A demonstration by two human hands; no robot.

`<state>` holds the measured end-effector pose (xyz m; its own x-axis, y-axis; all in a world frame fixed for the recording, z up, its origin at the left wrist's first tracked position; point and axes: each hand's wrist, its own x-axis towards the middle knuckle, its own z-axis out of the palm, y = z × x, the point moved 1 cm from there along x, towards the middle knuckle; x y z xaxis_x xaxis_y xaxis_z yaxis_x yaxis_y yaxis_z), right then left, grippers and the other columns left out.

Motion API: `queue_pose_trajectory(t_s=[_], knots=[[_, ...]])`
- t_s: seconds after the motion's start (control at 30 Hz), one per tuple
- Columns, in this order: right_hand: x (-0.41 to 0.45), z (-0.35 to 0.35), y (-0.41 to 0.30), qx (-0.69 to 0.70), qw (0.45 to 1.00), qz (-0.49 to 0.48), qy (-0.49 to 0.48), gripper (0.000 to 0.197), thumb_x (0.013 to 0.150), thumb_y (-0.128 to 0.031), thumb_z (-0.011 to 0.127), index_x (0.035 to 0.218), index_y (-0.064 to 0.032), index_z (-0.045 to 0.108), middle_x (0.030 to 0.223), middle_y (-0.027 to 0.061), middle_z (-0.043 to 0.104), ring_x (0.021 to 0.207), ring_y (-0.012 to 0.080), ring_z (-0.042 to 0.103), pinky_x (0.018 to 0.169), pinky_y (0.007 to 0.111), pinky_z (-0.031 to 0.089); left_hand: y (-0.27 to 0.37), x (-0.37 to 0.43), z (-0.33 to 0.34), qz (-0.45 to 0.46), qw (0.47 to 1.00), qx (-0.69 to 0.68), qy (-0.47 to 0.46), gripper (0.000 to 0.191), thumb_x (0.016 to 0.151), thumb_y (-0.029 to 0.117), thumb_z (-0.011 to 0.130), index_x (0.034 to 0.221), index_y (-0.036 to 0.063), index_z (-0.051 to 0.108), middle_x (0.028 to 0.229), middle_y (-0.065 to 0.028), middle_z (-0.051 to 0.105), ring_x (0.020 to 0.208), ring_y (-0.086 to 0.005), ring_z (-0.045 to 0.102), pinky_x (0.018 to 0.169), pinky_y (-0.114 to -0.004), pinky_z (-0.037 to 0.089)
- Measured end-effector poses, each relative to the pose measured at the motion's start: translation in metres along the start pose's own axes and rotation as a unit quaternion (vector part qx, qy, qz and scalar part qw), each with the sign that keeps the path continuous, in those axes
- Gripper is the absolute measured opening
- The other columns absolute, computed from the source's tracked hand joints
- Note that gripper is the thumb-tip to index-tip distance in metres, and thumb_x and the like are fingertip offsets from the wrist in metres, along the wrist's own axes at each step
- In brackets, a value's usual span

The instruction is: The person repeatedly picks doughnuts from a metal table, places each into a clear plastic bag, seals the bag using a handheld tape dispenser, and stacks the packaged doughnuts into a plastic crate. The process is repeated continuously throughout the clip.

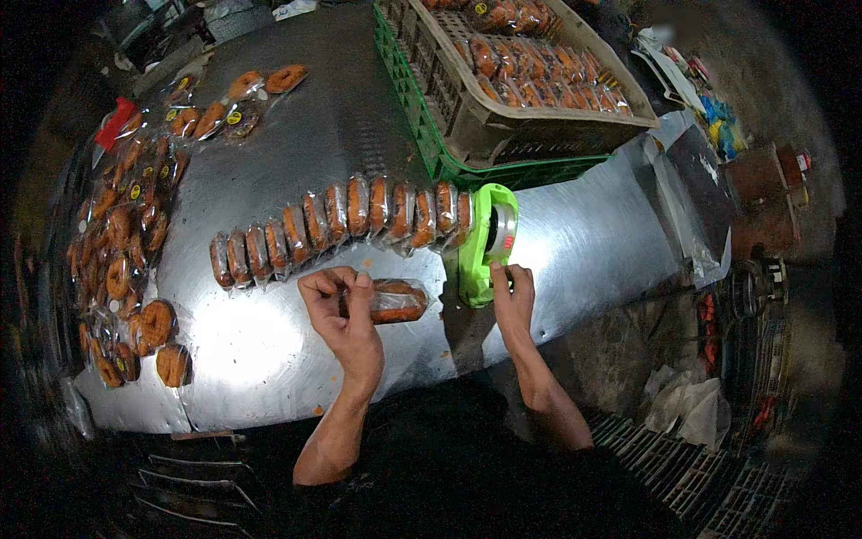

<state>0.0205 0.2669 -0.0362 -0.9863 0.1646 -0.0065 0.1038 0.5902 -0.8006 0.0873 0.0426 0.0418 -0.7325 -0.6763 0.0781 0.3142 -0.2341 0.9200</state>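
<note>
My left hand (347,303) pinches a doughnut in clear plastic wrap (399,301), held on edge over the near part of the metal table (296,377). My right hand (515,300) has its fingertips at the near end of a bright green tape dispenser (477,266), which carries a roll of clear tape (502,232). Whether the fingers grip a strip of tape is too small to tell. Just beyond both hands, a curved row of wrapped doughnuts (357,205) stands on edge, its right end against the dispenser.
At the left lies a heap of wrapped doughnuts (118,229), with a red object (116,124) at its far end. A brown plastic crate (552,128) holding packed doughnuts sits on a green crate (465,172) at the back. Plastic sheets (693,202) lie at the table's right end.
</note>
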Motion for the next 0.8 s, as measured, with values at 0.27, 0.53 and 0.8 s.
queue_pose_trajectory(t_s=[0.27, 0.53, 0.8], knots=[[0.011, -0.001, -0.013, 0.085, 0.994, -0.038, 0.051, 0.036, 0.095, -0.024, 0.062, 0.072, 0.0041, 0.062, 0.084, 0.0081, 0.051, 0.079, 0.0176, 0.049, 0.072, 0.033, 0.041, -0.017, -0.006, 0.009, 0.011, 0.999, 0.020, -0.049, 0.032, 0.090, -0.005, 0.061, 0.094, 0.0102, 0.033, 0.089, -0.0044, 0.043, 0.082, -0.0104, 0.039, 0.075, -0.024, 0.039], [-0.072, 0.007, -0.052, 0.205, 0.968, 0.045, -0.139, 0.037, 0.097, -0.026, 0.060, 0.072, 0.0004, 0.061, 0.078, 0.0023, 0.053, 0.076, 0.0125, 0.048, 0.071, 0.029, 0.039, -0.024, -0.006, -0.012, -0.007, 0.999, -0.027, -0.042, 0.030, 0.091, -0.004, 0.059, 0.094, 0.0108, 0.033, 0.085, -0.0013, 0.040, 0.079, -0.0098, 0.038, 0.072, -0.024, 0.038], [-0.096, 0.053, -0.150, 0.193, 0.938, -0.250, -0.146, 0.033, 0.088, -0.011, 0.063, 0.120, -0.0052, 0.055, 0.097, 0.0115, 0.054, 0.093, 0.0239, 0.053, 0.084, 0.037, 0.043, 0.015, -0.021, -0.040, 0.019, 0.998, 0.062, -0.012, 0.030, 0.090, -0.002, 0.061, 0.093, 0.0102, 0.034, 0.091, -0.0041, 0.047, 0.083, -0.0112, 0.045, 0.079, -0.028, 0.044]])
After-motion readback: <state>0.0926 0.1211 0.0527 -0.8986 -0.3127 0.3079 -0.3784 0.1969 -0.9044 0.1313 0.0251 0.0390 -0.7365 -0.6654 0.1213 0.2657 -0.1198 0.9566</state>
